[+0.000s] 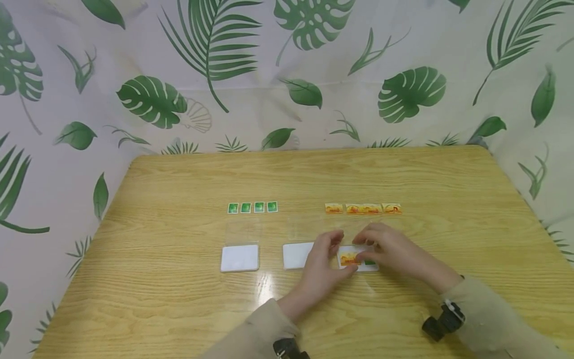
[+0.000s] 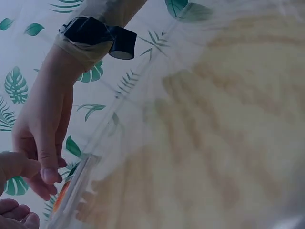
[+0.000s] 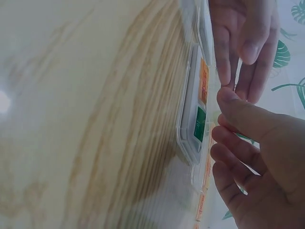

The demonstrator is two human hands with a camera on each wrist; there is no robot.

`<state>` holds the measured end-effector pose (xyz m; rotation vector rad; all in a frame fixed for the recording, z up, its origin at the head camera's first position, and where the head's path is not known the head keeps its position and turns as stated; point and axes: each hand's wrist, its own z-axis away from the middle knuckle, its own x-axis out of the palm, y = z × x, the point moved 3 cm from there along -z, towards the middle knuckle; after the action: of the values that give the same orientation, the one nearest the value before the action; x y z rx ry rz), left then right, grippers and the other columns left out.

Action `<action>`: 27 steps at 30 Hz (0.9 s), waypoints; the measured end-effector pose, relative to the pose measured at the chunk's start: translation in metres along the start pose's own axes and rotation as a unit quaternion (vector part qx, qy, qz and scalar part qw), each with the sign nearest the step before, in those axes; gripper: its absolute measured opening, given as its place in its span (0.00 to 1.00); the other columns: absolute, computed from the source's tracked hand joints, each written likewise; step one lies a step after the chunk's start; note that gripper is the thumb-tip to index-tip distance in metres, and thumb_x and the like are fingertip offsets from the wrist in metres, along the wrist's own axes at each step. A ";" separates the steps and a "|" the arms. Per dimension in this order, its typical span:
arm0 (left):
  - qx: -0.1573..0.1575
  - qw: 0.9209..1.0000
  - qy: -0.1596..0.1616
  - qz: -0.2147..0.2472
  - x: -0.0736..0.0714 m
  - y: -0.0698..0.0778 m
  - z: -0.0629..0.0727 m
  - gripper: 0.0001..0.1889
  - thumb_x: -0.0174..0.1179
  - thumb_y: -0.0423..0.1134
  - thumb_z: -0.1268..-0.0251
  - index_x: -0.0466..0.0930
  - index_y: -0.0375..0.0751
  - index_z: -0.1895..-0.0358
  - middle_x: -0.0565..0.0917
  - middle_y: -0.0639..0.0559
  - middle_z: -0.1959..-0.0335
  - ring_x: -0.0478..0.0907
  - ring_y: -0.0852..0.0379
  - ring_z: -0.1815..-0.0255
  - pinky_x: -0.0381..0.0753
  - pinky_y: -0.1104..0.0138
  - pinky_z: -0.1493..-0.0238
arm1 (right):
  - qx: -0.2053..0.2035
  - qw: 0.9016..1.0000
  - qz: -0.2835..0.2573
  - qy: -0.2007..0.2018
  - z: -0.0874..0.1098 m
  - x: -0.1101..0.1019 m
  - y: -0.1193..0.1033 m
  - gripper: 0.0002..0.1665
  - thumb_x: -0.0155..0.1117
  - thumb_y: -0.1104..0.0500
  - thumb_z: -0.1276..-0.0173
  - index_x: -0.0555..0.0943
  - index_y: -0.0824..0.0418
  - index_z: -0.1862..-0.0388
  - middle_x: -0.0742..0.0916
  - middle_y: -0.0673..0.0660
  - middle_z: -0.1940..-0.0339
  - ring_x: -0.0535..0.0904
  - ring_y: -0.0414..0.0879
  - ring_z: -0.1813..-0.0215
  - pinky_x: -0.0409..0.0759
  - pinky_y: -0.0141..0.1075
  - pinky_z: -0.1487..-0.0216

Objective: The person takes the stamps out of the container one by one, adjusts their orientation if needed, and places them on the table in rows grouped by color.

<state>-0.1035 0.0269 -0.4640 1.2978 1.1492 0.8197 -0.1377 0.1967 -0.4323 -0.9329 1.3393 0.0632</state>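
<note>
A shallow clear case with a white insert (image 1: 368, 268) lies on the table, bearing an orange picture stamp (image 1: 349, 259) and a green stamp (image 3: 200, 124). My left hand (image 1: 322, 269) is at its left side, thumb near the front edge and fingers loosely bent. Over its right part is my right hand (image 1: 390, 249), the thumb reaching to the orange stamp beside the green one. A gap shows between thumb and fingers of each hand, and I see nothing held. In the right wrist view, the right thumb is close to the left fingers; whether they touch is unclear.
Further left lie two white-topped cases (image 1: 239, 258), the nearer one partly behind my left hand. Behind them are several green stamps (image 1: 259, 207) in a row and a row of orange stamps (image 1: 363, 209). The wooden table (image 1: 179, 299) meets a leaf-patterned cloth (image 1: 251, 114).
</note>
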 end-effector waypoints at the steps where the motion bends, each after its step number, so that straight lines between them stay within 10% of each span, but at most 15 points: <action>1: -0.002 1.000 0.000 -0.005 0.001 -0.001 0.000 0.34 0.69 0.29 0.46 0.64 0.33 0.36 0.70 0.44 0.39 0.67 0.52 0.36 0.67 0.72 0.36 | -0.001 1.000 0.001 0.000 0.000 0.000 -0.001 0.15 0.73 0.58 0.43 0.83 0.60 0.57 0.83 0.50 0.59 0.78 0.46 0.57 0.81 0.40 0.58; 12: 0.001 0.998 0.005 -0.069 0.006 -0.002 0.001 0.35 0.68 0.29 0.47 0.63 0.32 0.35 0.69 0.43 0.38 0.67 0.51 0.36 0.66 0.70 0.35 | -0.035 0.999 0.026 -0.025 -0.002 0.006 -0.003 0.16 0.73 0.58 0.43 0.83 0.59 0.56 0.83 0.49 0.59 0.77 0.44 0.57 0.80 0.39 0.58; 27: 0.049 0.973 -0.006 -0.225 0.014 -0.006 0.004 0.37 0.68 0.28 0.50 0.62 0.36 0.34 0.69 0.46 0.39 0.64 0.53 0.36 0.66 0.67 0.34 | -0.044 0.998 0.033 -0.032 -0.001 0.008 -0.004 0.13 0.74 0.57 0.44 0.84 0.56 0.60 0.81 0.46 0.62 0.76 0.43 0.58 0.80 0.37 0.59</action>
<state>-0.0967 0.0386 -0.4731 1.0584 1.4196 0.4234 -0.1339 0.1904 -0.4368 -0.9526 1.3166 0.2031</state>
